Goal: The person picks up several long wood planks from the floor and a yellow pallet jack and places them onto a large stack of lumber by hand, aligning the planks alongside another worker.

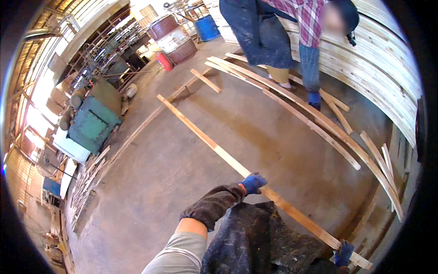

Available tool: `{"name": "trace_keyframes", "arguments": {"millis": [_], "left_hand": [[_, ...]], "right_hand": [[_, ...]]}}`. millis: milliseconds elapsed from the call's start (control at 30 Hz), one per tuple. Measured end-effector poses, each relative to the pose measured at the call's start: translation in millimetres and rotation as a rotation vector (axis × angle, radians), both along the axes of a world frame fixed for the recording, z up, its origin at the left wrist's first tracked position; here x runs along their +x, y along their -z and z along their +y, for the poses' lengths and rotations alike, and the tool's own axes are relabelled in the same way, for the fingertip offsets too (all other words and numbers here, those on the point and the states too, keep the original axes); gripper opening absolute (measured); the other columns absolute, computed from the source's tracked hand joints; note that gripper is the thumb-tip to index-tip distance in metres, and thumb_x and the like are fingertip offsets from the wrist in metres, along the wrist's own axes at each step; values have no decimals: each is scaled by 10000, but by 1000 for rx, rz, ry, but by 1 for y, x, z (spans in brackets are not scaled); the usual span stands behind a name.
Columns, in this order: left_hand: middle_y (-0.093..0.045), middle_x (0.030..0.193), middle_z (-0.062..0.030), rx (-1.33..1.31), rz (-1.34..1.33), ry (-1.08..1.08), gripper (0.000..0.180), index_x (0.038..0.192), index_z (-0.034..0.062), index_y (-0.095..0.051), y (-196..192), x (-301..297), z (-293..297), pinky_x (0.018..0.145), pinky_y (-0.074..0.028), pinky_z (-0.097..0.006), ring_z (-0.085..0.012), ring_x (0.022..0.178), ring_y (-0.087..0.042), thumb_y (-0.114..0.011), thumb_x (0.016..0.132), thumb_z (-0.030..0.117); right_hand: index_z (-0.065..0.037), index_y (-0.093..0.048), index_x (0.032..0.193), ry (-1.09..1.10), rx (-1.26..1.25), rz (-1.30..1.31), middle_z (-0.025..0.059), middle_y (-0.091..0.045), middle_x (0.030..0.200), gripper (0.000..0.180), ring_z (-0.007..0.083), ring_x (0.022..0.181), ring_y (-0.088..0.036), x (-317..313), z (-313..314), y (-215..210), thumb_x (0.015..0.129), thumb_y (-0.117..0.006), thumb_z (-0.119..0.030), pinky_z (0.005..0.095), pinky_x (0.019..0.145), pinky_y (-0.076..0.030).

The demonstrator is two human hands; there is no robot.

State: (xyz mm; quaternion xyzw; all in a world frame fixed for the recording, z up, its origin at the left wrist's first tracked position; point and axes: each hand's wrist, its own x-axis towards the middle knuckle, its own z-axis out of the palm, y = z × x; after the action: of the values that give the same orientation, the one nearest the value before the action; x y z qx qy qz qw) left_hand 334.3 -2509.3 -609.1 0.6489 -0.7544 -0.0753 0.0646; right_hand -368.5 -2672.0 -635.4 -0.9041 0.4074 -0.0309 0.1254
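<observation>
My left hand (252, 182), in a blue glove with a dark sleeve cover, grips a long thin wooden slat (205, 135) near its middle. My right hand (343, 254), also blue-gloved, holds the same slat close to its near end at the lower right. The slat runs diagonally away from me over the concrete floor toward the upper left. A dark stained apron (260, 237) hangs below my arms.
Another person (292, 32) in a plaid shirt and blue glove bends over several loose slats (315, 118) on the floor. Stacked planks (388, 68) line the right side. A green machine (93, 121), a red drum (171, 36) and a blue barrel (207, 27) stand at the far left.
</observation>
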Motion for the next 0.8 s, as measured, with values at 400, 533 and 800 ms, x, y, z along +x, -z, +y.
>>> {"name": "trace_keyframes", "arguments": {"millis": [400, 533, 800], "left_hand": [[-669, 1025, -133, 45, 135, -2, 537, 1053, 72, -656, 5, -5, 25, 1031, -374, -499, -356, 991, -601, -836, 591, 278], [-661, 1047, -145, 99, 136, -2, 575, 1069, 73, -644, 9, 10, 6, 1060, -362, -510, -361, 1023, -593, -851, 562, 248], [-678, 1012, -174, 170, 140, -29, 497, 1011, 53, -673, -8, 18, 9, 1007, -403, -508, -381, 1014, -608, -815, 627, 333]], "right_hand": [[-120, -613, 1243, 66, -65, 81, 96, -637, 1115, 542, 290, 1039, -600, 32, 30, -63, 748, -752, -289, 444, 908, -469], [-120, -574, 1285, 110, -57, 19, 96, -609, 1184, 644, 306, 1109, -566, 46, 30, -65, 712, -787, -322, 463, 960, -440], [-45, -622, 1121, 237, 10, 164, 168, -627, 1087, 596, 363, 1055, -583, -29, 10, -43, 711, -751, -459, 490, 937, -441]]}}
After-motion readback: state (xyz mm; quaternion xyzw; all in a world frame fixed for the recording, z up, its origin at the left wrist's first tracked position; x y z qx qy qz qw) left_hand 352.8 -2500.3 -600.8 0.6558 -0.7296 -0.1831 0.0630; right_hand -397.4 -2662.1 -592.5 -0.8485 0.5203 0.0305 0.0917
